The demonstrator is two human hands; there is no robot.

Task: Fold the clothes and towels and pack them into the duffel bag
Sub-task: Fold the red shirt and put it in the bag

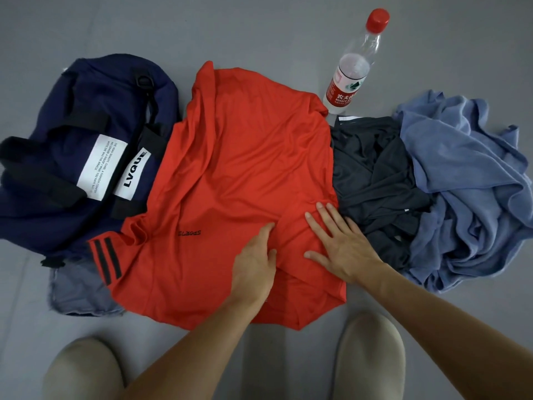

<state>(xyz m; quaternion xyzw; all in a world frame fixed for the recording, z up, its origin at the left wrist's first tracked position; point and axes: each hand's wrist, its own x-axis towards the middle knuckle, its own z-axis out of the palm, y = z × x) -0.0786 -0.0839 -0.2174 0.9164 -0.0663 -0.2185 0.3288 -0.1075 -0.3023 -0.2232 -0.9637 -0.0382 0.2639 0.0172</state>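
Pressing the red shirt point(230, 157) onto the floor point(259, 30), the right hand point(343, 246) spreads its fingers wide — the left hand point(253, 264) rests alongside, whether pinching or flat I cannot tell.

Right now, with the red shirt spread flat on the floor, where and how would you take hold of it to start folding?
Pinch the striped sleeve at its cuff, coming from the left. It lies flat and sticks out from the red shirt, its edge free beside the duffel bag, so it should lift easily. The left hand, now flat on the cloth, is nearest.
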